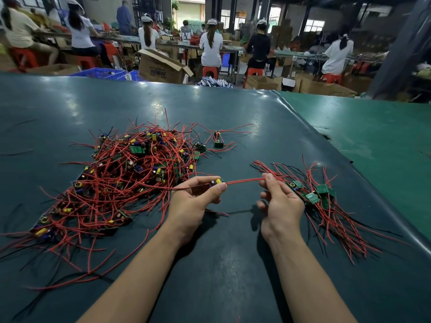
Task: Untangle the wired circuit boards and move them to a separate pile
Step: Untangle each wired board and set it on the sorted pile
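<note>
The tangled heap [130, 180] of small boards and red wires is the landmark here, sprawled on the dark green table [233, 264]. Just to the right of the heap, near its lower right edge, the left hand [196, 201] pinches one board [217, 182] between thumb and curled fingers; the yellow and blue parts on it show at the fingertips. The board is held a little above the table, probably so its leads hang free of the heap rather than dragging others along. From the board a red wire [242, 180] runs further right, away from the heap, to the right hand [279, 201], which pinches it high between thumb and forefinger while the other fingers stay loosely curled. The wire is stretched nearly straight between the two hands, which looks like a way to draw it out and check that nothing else is caught on it. A thin dark wire trails back from the left hand towards the heap, so the board may not be fully loose. Well to the right of the heap, beyond the right hand, lies the sorted pile [326, 206], its wires combed roughly one way, likely to keep them from knotting again. Two stray boards [210, 144] sit at the heap's upper right.
</note>
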`<action>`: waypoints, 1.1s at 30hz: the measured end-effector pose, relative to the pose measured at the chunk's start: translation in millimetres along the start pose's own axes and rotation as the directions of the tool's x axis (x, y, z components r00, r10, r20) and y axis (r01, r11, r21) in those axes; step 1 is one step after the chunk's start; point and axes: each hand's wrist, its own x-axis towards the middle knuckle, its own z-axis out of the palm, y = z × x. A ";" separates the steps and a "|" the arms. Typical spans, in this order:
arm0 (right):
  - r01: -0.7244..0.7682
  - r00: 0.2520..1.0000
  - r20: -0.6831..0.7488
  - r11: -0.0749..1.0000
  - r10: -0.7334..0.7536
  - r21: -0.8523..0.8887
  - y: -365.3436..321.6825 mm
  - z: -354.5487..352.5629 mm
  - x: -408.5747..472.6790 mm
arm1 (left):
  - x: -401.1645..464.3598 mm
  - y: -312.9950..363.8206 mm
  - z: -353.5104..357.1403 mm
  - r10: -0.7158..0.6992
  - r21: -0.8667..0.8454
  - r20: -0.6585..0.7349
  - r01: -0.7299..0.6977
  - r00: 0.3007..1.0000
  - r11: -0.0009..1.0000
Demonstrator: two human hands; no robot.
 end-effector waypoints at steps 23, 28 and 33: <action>0.174 0.982 -0.026 0.942 -0.189 -0.287 -0.5 -13.9 13.5 | 3.6 4.2 -6.0 0.000 -0.090 -0.080 -0.007 0.997 0.996; 0.515 0.847 0.382 0.749 -0.370 -0.417 6.4 0.2 -17.0 | 2.2 1.8 -8.9 0.382 0.383 -0.131 -0.309 0.915 0.871; 0.242 0.870 0.486 0.929 -0.081 -0.279 11.9 10.7 -37.4 | -2.4 2.6 -3.9 0.461 0.290 -0.098 -0.417 0.882 0.861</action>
